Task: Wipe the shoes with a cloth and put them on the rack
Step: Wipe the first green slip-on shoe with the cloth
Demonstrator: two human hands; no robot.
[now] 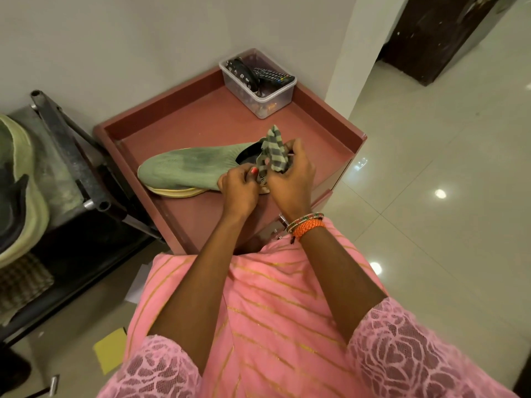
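A green knit shoe [186, 168] with a pale yellow sole lies on its side on the reddish cabinet top [201, 122], toe pointing left. My left hand [238, 191] grips the shoe near its heel opening. My right hand [293, 179] holds a grey and green striped cloth [273, 147] bunched against the heel. The matching green shoe [17, 179] sits on the black metal rack [71, 156] at the far left.
A clear plastic box [258, 84] with remote controls and a dark item stands at the cabinet's back right corner. A woven mat [20, 282] lies on a lower rack shelf. A yellow paper [109, 351] lies on the tiled floor. A white wall runs behind.
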